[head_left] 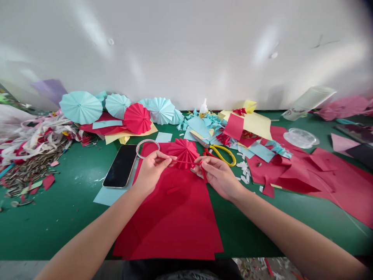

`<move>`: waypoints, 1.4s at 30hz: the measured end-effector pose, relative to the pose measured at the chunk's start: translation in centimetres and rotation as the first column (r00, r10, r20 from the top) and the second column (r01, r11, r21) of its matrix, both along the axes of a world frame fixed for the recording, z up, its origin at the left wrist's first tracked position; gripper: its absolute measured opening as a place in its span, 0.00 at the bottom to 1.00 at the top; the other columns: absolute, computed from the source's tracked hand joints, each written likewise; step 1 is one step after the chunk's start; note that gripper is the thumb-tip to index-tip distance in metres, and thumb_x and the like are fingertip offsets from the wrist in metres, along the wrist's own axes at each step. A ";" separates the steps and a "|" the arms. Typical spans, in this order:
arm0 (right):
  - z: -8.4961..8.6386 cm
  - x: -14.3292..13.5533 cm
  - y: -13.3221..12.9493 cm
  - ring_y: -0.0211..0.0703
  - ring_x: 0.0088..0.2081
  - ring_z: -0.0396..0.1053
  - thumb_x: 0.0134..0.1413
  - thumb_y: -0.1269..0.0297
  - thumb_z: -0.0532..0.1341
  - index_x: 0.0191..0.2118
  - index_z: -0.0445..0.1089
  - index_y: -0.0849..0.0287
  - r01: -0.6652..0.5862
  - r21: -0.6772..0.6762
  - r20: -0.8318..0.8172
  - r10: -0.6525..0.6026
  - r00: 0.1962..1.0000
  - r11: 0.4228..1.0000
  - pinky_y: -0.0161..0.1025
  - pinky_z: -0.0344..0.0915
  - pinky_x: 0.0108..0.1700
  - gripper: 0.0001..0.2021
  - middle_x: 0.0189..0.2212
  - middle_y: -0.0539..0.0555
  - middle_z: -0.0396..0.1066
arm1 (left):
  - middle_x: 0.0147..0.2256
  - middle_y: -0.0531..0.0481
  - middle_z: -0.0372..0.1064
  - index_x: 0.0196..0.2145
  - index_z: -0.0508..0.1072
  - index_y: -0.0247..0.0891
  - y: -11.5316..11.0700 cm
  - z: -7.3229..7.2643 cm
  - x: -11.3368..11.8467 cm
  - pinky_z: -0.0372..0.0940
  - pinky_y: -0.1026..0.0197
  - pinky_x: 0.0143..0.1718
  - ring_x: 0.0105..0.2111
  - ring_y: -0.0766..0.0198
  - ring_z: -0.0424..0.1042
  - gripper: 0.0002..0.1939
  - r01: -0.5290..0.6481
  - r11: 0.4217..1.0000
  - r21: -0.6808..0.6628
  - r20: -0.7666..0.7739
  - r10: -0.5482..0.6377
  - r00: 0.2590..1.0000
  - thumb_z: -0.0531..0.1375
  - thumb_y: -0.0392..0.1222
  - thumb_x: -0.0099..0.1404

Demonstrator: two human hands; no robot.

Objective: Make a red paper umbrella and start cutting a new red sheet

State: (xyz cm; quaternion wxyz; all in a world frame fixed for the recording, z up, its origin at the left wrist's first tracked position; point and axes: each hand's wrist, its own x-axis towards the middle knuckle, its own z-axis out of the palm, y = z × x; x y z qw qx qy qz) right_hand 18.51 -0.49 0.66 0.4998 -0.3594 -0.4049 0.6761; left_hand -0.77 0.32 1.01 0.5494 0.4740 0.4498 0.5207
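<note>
Between my two hands a narrow red paper strip (183, 161) is stretched. My left hand (154, 171) pinches its left end, and my right hand (217, 175) grips the other end, where a bit of the strip hangs down. Just behind the strip a pleated red paper rosette (184, 149) lies on large red paper sheets (171, 221). Yellow-handled scissors (223, 153) rest beyond my right hand. A roll of tape (148, 147) sits by my left hand, next to a black-screened phone (121, 165).
Light blue rosettes (81, 107) and a red one (137, 118) line the back of the green table (78, 210). A white glue bottle (203, 108) stands among blue scraps. Red paper offcuts (297, 175) cover the right side; a tangled heap (37, 155) lies left.
</note>
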 end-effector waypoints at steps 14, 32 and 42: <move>0.7 0.1 -0.5 0.42 0.41 0.65 0.52 0.64 0.56 0.25 0.65 0.58 -0.121 0.406 0.524 -0.122 0.843 0.906 0.40 0.63 0.39 0.08 0.37 0.57 0.66 | 0.31 0.48 0.72 0.33 0.70 0.36 -1.2 -0.2 0.0 0.65 0.57 0.35 0.33 0.59 0.71 0.05 0.314 0.857 0.409 -0.852 0.234 0.469 0.56 0.38 0.60; 0.1 0.0 -1.3 0.41 0.41 0.68 0.52 0.72 0.55 0.30 0.65 0.58 -0.371 0.543 0.620 -0.062 0.782 0.753 0.42 0.66 0.44 0.03 0.40 0.57 0.64 | 0.30 0.50 0.74 0.32 0.74 0.38 -1.8 -0.5 0.7 0.66 0.66 0.31 0.31 0.65 0.73 0.07 0.283 0.924 0.257 -0.651 -0.050 0.757 0.56 0.33 0.58; -0.1 0.0 -0.9 0.44 0.42 0.63 0.51 0.71 0.57 0.28 0.65 0.57 -0.254 0.700 0.607 -0.369 0.703 0.668 0.44 0.64 0.44 0.03 0.37 0.56 0.60 | 0.32 0.49 0.74 0.33 0.73 0.36 -1.9 -0.1 0.9 0.66 0.66 0.32 0.32 0.64 0.72 0.06 0.227 0.924 0.308 -0.679 0.047 0.732 0.56 0.37 0.59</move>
